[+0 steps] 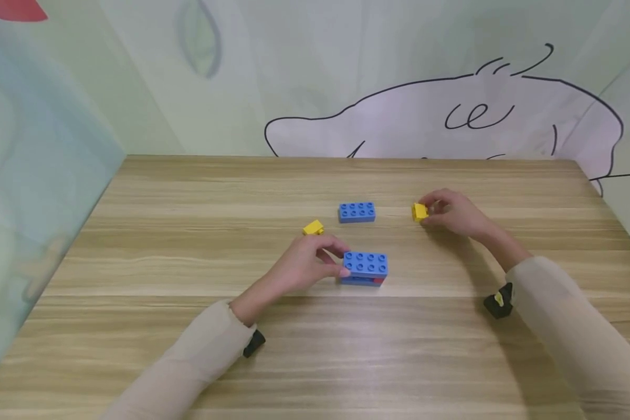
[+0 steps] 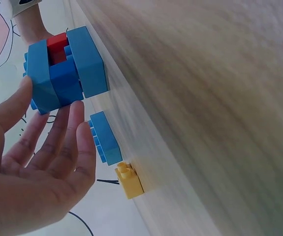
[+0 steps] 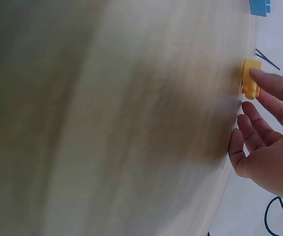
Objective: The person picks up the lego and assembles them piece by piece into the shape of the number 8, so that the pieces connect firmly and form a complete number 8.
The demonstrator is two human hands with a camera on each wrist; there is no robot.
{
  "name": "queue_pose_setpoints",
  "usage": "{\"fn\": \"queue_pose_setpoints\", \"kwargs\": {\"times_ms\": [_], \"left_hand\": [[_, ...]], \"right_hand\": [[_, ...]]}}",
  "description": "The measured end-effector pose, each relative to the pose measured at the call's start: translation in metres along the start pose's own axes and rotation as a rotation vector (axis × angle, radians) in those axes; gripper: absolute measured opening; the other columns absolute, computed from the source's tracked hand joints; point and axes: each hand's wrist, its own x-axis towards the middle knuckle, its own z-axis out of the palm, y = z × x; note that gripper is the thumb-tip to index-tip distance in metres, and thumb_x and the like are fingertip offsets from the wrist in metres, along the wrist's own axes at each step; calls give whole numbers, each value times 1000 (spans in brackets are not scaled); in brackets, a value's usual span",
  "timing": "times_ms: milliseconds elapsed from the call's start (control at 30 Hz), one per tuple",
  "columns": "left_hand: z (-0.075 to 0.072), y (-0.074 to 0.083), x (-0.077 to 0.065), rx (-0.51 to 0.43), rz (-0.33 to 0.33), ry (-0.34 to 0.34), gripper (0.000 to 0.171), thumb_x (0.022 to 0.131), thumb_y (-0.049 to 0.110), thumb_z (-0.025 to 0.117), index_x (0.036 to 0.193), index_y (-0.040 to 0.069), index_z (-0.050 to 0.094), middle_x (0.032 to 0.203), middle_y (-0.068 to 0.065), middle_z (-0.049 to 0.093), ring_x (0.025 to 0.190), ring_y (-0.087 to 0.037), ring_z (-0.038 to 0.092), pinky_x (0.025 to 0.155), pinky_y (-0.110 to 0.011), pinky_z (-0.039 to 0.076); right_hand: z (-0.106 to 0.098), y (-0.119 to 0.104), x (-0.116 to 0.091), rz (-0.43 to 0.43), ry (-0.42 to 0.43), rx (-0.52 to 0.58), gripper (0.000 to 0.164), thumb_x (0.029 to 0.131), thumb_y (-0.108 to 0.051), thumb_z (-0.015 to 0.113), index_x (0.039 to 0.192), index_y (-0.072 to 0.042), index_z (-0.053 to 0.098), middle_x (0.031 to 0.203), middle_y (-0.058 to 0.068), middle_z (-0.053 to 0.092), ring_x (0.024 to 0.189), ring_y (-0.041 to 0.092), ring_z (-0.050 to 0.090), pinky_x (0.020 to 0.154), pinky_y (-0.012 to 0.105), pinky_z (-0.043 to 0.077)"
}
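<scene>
My left hand (image 1: 308,263) holds the left end of a small stack of toy bricks (image 1: 365,264), thumb in front and fingers behind. Blue bricks form the top and bottom of this stack. Between them, in the left wrist view, sit a smaller blue brick (image 2: 66,81) and a red brick (image 2: 57,49). Farther right, my right hand (image 1: 455,214) pinches a yellow brick (image 1: 419,212) between thumb and fingers, at the tabletop; the right wrist view shows the thumb on the yellow brick (image 3: 250,78). Its other fingers are loosely bent.
A loose blue brick (image 1: 357,212) lies studs up behind the stack. Another yellow brick (image 1: 313,227) rests on its side just beyond my left hand. The wooden table (image 1: 315,356) meets a wall with a cartoon drawing (image 1: 430,122) at its far edge.
</scene>
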Motion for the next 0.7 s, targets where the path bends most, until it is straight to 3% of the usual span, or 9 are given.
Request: {"fn": "queue_pose_setpoints", "kwargs": {"times_ms": [200, 467, 700], "left_hand": [[0, 0, 0, 4, -1, 3, 30, 76, 14, 74, 105, 11, 67, 101, 2, 64, 84, -13, 59, 73, -23, 50], [0, -1, 0, 9, 1, 3, 30, 77, 14, 74, 106, 10, 66, 102, 1, 64, 84, -13, 59, 72, -23, 50], [0, -1, 0, 6, 1, 0, 29, 77, 14, 74, 105, 11, 66, 100, 2, 64, 83, -13, 59, 72, -23, 50]], "right_hand": [[2, -6, -11, -50, -23, 22, 34, 82, -9, 68, 113, 1, 56, 110, 17, 55, 100, 31, 51, 85, 45, 44], [13, -39, -38, -230, -94, 50, 30, 82, -3, 65, 112, -3, 58, 104, 6, 59, 94, 23, 52, 82, 41, 47], [29, -62, -62, -397, -72, 33, 35, 80, -5, 69, 114, -5, 59, 103, -1, 59, 87, 15, 52, 76, 36, 50]]}}
